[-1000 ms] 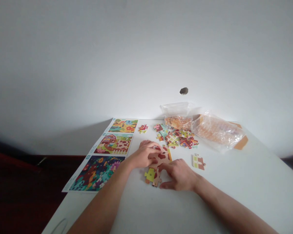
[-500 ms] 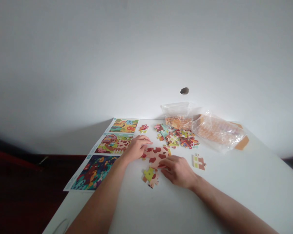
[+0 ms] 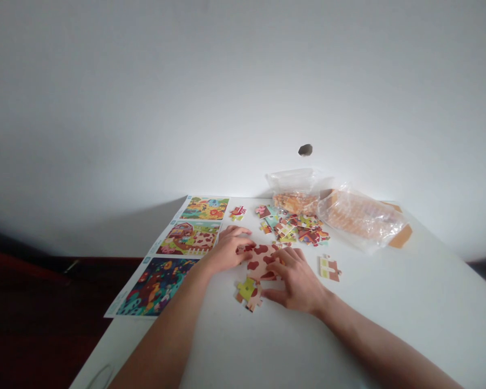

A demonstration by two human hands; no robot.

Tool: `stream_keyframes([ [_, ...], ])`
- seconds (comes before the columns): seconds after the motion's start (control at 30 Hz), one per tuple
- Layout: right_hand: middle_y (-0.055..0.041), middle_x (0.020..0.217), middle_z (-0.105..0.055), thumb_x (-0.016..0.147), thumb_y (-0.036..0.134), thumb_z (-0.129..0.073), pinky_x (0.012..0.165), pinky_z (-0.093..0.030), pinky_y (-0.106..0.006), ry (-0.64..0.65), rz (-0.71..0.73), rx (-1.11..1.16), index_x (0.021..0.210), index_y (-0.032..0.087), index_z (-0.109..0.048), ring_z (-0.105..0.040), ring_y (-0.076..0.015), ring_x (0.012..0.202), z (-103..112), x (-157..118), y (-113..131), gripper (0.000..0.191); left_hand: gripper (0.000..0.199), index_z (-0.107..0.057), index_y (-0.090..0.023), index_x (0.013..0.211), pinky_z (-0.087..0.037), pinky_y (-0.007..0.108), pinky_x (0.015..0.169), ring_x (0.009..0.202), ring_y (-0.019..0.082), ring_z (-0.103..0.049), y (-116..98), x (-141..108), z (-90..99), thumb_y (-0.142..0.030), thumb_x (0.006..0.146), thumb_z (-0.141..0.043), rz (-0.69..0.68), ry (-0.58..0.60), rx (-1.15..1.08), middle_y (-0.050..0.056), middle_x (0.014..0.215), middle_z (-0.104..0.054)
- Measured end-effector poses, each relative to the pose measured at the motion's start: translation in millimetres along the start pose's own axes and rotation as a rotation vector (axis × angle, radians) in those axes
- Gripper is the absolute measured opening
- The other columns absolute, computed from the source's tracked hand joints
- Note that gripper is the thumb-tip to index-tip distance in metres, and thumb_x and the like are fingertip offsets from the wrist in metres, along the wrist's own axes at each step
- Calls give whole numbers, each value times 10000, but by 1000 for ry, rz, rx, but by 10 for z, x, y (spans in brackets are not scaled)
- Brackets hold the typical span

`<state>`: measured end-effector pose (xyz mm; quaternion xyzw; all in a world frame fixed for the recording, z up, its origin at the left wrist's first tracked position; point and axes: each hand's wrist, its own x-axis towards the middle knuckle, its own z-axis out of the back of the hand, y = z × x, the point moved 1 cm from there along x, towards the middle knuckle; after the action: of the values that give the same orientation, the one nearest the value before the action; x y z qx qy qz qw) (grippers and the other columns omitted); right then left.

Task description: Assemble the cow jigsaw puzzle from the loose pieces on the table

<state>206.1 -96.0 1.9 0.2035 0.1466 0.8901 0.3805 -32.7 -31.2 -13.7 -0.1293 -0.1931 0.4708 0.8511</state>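
Note:
A joined section of jigsaw puzzle (image 3: 258, 262), pink with brown cow patches, lies flat on the white table. My left hand (image 3: 228, 251) rests at its left edge, fingers reaching over that side and apart. From the right, my right hand (image 3: 298, 281) spreads its fingers over the section's right part, covering some of it. The right thumb comes close to a green and pink puzzle part (image 3: 248, 293) at the section's lower edge. Whether the two are fully joined, I cannot tell.
Loose puzzle pieces (image 3: 303, 229) are heaped behind the section. A brown and green piece (image 3: 329, 268) lies to the right, a red one (image 3: 238, 212) at the back. Clear plastic bags (image 3: 362, 216) stand by the wall. A printed picture sheet (image 3: 146, 259) lies left.
My right hand has spread its fingers and shifted slightly up over the section's right side. The left fingers have come down a little onto its left edge.

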Motion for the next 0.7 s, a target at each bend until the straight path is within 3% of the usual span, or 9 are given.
stream_keyframes([
  [0.13,-85,1150,-561,689,687,-738,937,-344,-446,7,51,13,1078,244,-652,-470,-285,1070,-132,11,205,596,245,-750,-303,1044,-377,417,1075,1180,260,-501,-20,8,-5,-278,801,-738,-17,13,-21,35,1241,-618],
  [0.37,-53,1130,-593,757,413,-735,961,-335,-429,29,115,51,1001,226,-637,-491,-237,1007,-189,66,192,322,242,-742,-281,1045,-369,380,1020,1055,224,-547,-130,0,10,-249,806,-721,-41,64,-80,35,1085,-642],
  [0.7,-54,1099,-643,814,328,-679,932,-344,-410,60,142,128,1103,246,-626,-514,-239,1008,-64,74,40,305,157,-745,-262,973,-313,400,1035,972,220,-573,-168,20,-54,-282,821,-712,-39,61,-92,31,971,-650],
])
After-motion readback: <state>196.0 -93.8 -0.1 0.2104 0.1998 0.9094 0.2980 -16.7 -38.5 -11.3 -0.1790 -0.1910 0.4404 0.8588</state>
